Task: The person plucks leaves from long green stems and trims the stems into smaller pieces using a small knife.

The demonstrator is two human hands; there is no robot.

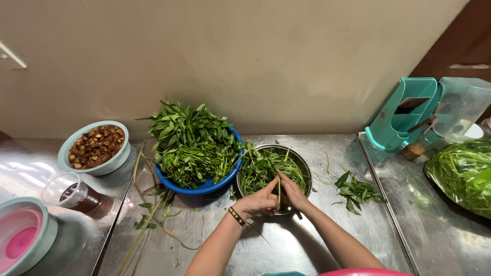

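Observation:
My left hand (259,201) and my right hand (292,193) meet over the near rim of a metal bowl (303,164) filled with green stems. Between their fingertips they pinch one thin green stem (279,187), held upright. A dark wristband sits on my left wrist. Just left of the metal bowl stands a blue bowl (204,187) heaped with leafy greens (190,139).
A small pile of picked leaves (356,191) lies right of the metal bowl. Discarded stalks (146,217) lie at front left. At left are a pale bowl of brown pieces (95,146), a plastic cup (74,193) and a pink-lined bowl (23,235). A bag of greens (463,174) and teal containers (404,112) stand right.

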